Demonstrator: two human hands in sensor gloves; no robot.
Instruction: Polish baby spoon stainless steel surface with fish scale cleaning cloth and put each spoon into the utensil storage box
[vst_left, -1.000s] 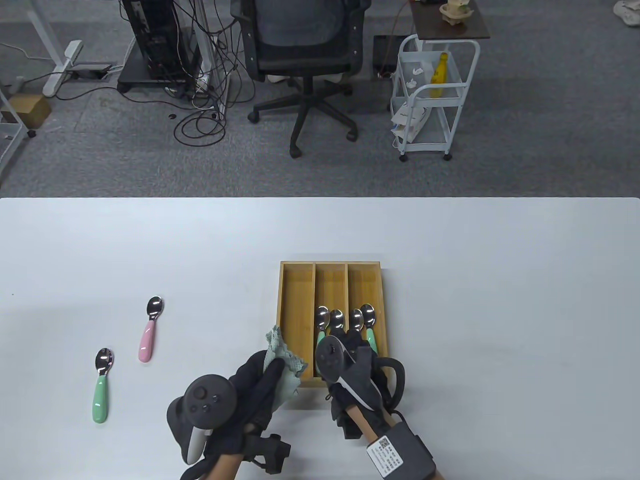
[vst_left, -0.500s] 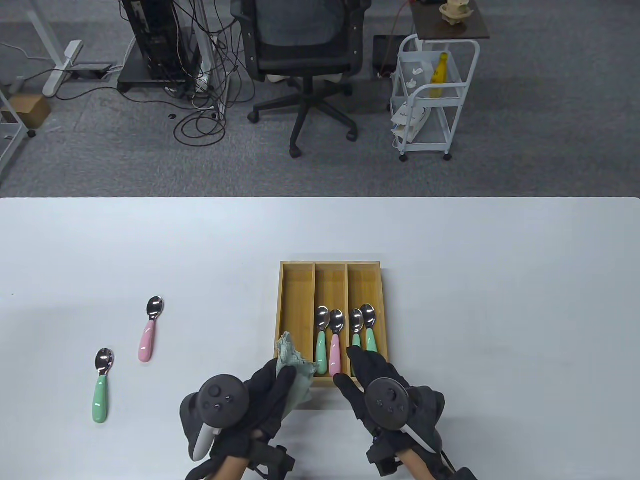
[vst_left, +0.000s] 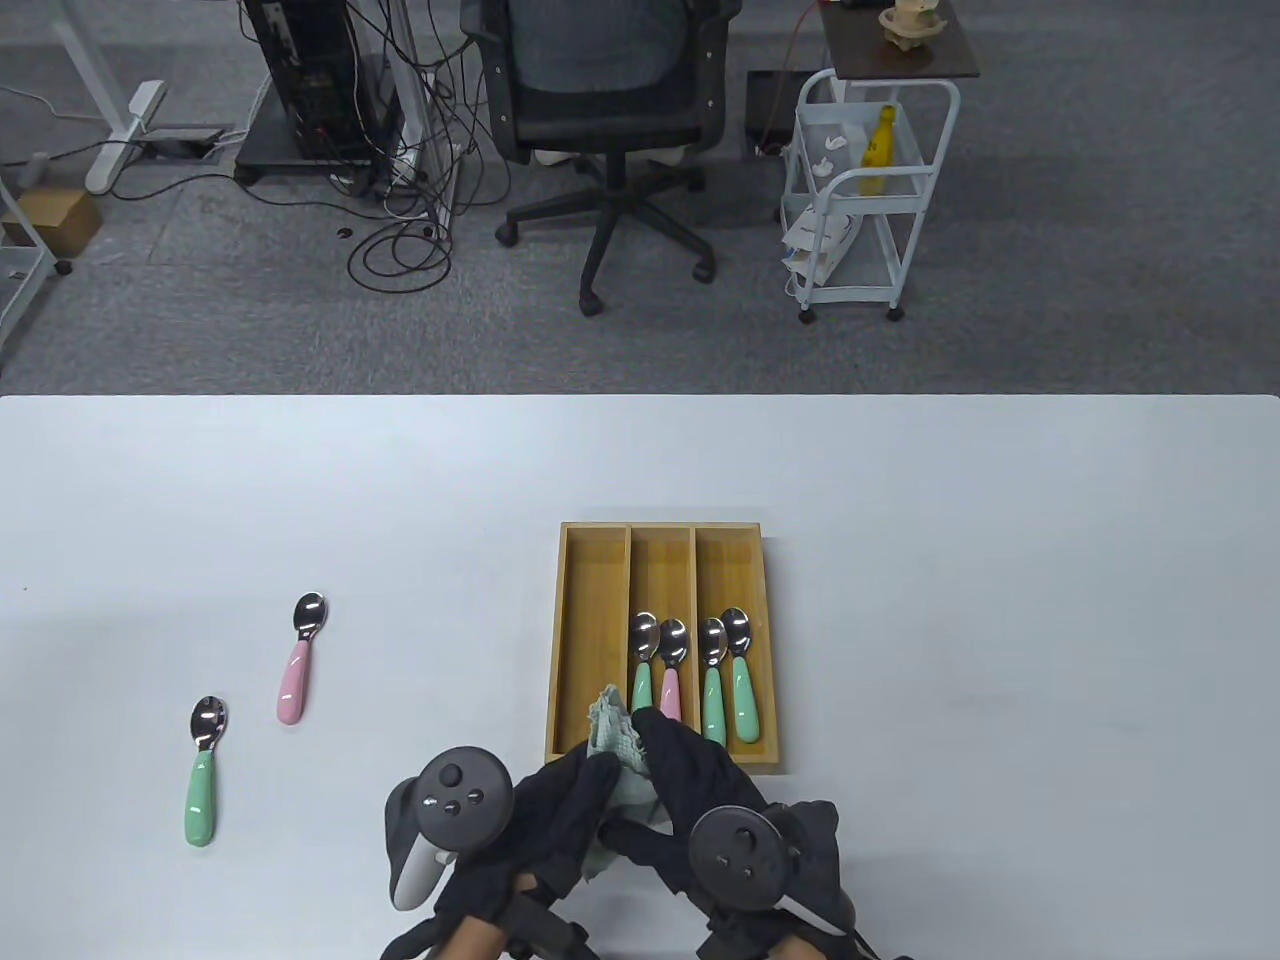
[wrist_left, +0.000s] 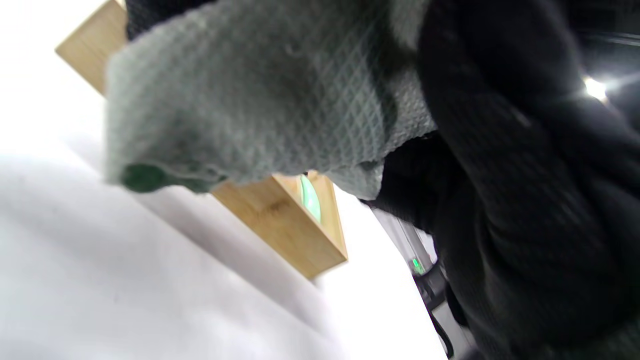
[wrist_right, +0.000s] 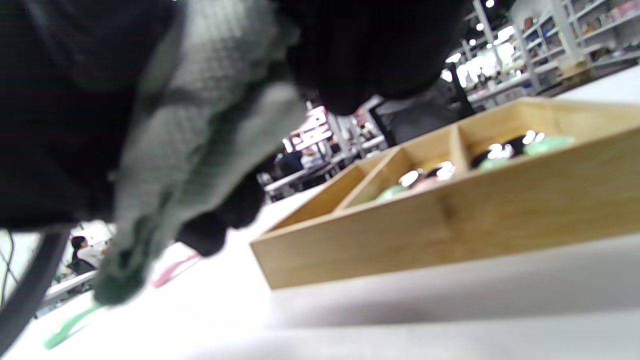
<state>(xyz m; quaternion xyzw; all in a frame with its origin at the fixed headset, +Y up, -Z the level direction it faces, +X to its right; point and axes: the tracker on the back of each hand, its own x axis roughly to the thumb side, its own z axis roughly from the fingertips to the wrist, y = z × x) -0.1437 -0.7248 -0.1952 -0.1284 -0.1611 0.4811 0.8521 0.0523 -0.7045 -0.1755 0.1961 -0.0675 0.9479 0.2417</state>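
The white table (vst_left: 1000, 600) fills the lower half of the table view, with the three-compartment bamboo utensil storage box (vst_left: 585, 640) at lower centre. It now holds four baby spoons: two in the middle compartment, two in the right, the left one bare. Half a second ago the right hand (vst_left: 700, 790) hovered apart at the box's near edge; it has since swung left and now joins the left hand (vst_left: 545, 830), both grasping the grey-green fish scale cleaning cloth (vst_left: 615, 730). That points to one spoon finished and the cloth being readied. A pink-handled spoon (vst_left: 300, 660) and a green-handled spoon (vst_left: 203, 770) lie unpolished at lower left.
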